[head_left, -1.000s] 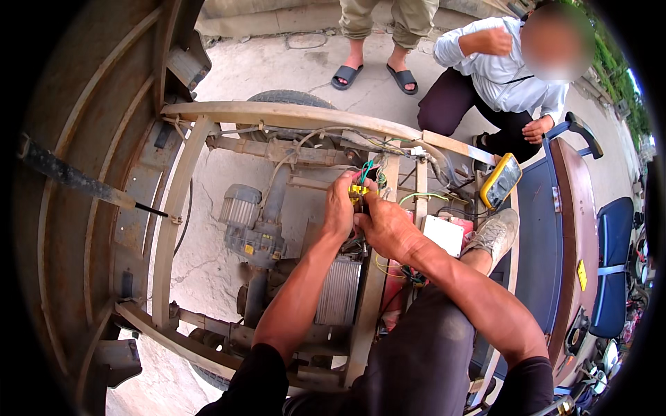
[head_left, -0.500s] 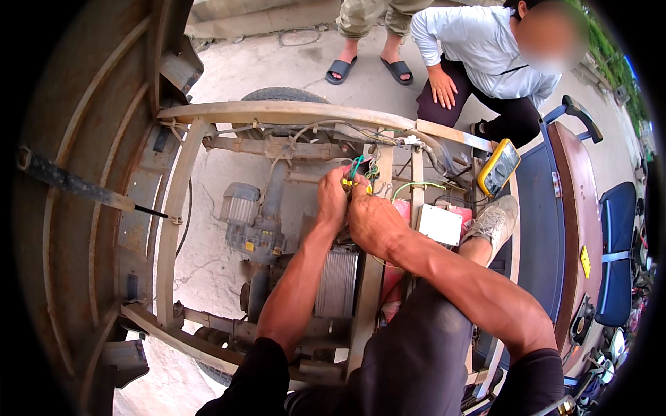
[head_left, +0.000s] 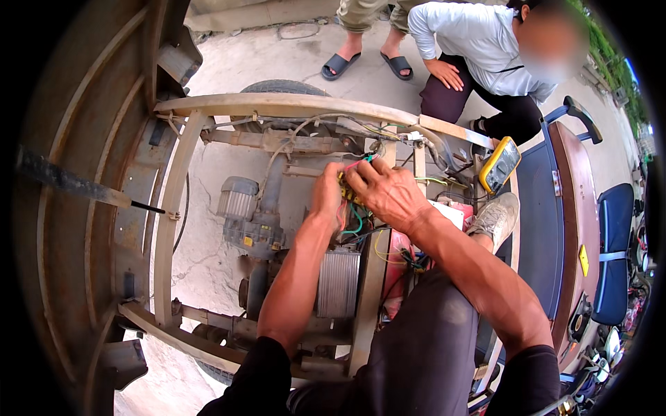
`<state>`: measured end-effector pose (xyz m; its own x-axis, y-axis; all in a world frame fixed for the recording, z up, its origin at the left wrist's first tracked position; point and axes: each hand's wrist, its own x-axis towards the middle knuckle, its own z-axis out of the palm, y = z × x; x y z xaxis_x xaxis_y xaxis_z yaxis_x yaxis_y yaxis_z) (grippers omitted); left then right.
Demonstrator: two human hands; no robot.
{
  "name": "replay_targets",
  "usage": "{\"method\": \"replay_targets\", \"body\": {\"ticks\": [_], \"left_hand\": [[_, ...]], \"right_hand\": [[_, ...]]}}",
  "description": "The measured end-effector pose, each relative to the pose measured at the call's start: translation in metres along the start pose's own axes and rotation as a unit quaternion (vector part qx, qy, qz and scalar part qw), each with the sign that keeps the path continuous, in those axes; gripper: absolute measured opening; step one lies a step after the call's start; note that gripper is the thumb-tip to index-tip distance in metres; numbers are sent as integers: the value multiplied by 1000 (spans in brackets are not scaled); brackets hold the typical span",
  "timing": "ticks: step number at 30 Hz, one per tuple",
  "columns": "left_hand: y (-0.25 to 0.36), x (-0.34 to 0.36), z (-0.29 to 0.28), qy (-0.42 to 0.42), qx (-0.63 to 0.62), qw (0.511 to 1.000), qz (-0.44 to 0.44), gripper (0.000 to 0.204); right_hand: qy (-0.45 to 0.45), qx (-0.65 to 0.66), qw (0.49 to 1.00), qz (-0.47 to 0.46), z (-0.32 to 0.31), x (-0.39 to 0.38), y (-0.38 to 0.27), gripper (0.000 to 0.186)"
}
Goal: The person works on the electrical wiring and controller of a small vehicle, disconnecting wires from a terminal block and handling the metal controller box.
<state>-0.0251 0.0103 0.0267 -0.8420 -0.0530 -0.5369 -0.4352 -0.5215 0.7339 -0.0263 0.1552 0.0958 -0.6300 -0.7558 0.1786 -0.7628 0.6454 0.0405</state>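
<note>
My left hand point(head_left: 326, 197) is closed, its fingertips pinching a bundle of coloured wires point(head_left: 359, 220) with yellow connectors point(head_left: 349, 195) on them. Close against it, my right hand point(head_left: 392, 193) bends over the same bundle, fingers closed on the wires. A green loop hangs below the fingers, and a reddish wire shows above them. The exact grip is partly hidden behind the knuckles. Beneath lies an open vehicle frame point(head_left: 277, 104) with a finned metal box point(head_left: 338, 284) below my hands. A white box point(head_left: 447, 213) on red blocks point(head_left: 397, 251) sits partly behind my right forearm.
A grey motor point(head_left: 239, 197) with its axle is left of my hands. My shoe point(head_left: 496, 215) rests on the frame beside a yellow multimeter point(head_left: 499, 166). A raised rusty panel point(head_left: 76, 229) stands at left. One person crouches at the far right; another stands behind.
My right hand has turned over and shifted up and right, its knuckles now uppermost. The green wire hangs below the hands instead of rising above. More wiring shows beside the right wrist.
</note>
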Motion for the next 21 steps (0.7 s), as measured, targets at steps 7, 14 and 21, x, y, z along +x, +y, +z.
{"method": "replay_targets", "body": {"ticks": [7, 14, 21], "left_hand": [[2, -8, 9, -18, -77, 997, -16, 32], [1, -8, 7, -30, 18, 999, -16, 38], [-8, -1, 6, -63, -11, 998, -12, 36]], "right_hand": [[36, 26, 996, 71, -5, 6, 0, 14], [10, 13, 999, 48, -6, 8, 1, 13], [115, 80, 989, -52, -16, 13, 7, 21]]}}
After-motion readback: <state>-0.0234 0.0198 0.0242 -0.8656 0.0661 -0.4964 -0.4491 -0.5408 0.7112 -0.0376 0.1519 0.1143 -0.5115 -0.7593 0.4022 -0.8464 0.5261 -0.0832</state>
